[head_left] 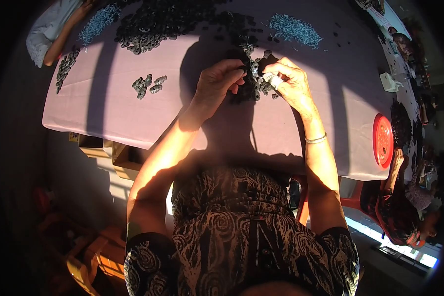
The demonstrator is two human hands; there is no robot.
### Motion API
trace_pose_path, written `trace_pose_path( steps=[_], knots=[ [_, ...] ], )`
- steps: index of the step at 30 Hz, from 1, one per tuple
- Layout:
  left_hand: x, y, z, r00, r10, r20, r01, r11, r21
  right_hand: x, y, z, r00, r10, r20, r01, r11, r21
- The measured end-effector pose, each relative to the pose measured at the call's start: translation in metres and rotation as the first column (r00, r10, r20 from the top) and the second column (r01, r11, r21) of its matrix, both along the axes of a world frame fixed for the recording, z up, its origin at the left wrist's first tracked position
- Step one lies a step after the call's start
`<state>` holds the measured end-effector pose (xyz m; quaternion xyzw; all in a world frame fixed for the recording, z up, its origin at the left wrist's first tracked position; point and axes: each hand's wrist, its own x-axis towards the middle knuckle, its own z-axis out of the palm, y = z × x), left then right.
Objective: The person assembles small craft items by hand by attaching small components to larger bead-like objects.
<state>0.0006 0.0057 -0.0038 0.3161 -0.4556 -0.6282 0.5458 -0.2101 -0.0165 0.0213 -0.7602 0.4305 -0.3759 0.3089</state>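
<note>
Over the pink-covered table, my left hand [219, 83] is closed in a pinch, with a small black part [243, 69] at its fingertips. My right hand [292, 85] is closed just to the right, a white wrapping [273, 80] round one of its digits. Whatever its fingertips hold is too small to make out. Between and below the hands lie loose black parts [257, 92], with some small shiny metal pieces [254, 69] among them. Off to the left sit two little groups of ribbed black pieces, one cluster [141, 88] and a few side by side [158, 85].
A big heap of black parts [148, 29] covers the far side, flanked by two piles of small bluish metal pieces, left [98, 22] and right [295, 30]. At the right edge stands a red round tray [383, 141]. Other people sit at far left and right.
</note>
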Motion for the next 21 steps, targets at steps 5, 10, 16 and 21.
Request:
trace_pose_path(
  steps=[5,10,16,21],
  knots=[
    [-0.004,0.001,0.000,0.999,-0.019,0.030,0.019,1.000,-0.009,0.015,0.010,0.007,0.971,0.000,0.240,0.006,1.000,-0.025],
    [-0.006,0.001,-0.005,0.998,-0.051,0.028,0.052,0.998,-0.028,0.028,0.013,0.009,0.989,-0.021,0.146,0.046,0.985,-0.167],
    [-0.008,0.002,-0.003,0.998,-0.054,0.044,0.055,0.998,-0.035,0.027,0.016,0.013,0.995,-0.013,0.096,0.028,0.988,-0.154],
    [-0.009,0.003,-0.005,0.996,-0.053,0.071,0.058,0.996,-0.062,0.031,0.018,0.012,0.998,-0.026,0.061,0.037,0.980,-0.195]
  ],
)
